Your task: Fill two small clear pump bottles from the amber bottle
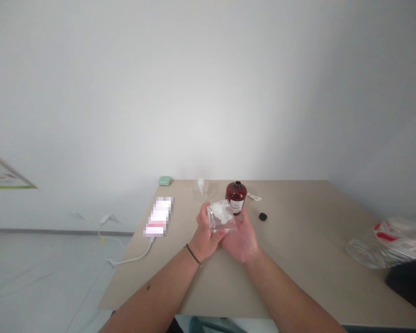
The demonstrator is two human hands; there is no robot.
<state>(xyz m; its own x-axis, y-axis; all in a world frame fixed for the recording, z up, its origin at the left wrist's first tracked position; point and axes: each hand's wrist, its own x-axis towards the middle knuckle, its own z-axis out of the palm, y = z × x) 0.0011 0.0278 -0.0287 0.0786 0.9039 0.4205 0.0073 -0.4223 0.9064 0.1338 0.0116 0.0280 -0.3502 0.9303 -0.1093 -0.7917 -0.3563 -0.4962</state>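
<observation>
Both my hands are around a small clear plastic bag (222, 215) with something white inside, held above the table. My left hand (205, 238) grips its left side, thumb across the lower edge. My right hand (241, 240) bears the bag from below and the right, palm turned up and thumb apart; its other fingers are partly hidden behind the plastic. Just beyond the bag stands a dark red-brown bottle (236, 193) with a white label and an uncapped neck, its lower part partly covered. A black cap (262, 216) lies to the right of the bottle.
On the table (298, 259) are a white crumpled strip (254, 197), a clear piece with a white funnel-like tip (200, 187), a green case (165, 181) and a phone (159, 216) on a white cable (135, 259). A clear plastic package (390, 243) lies at the right.
</observation>
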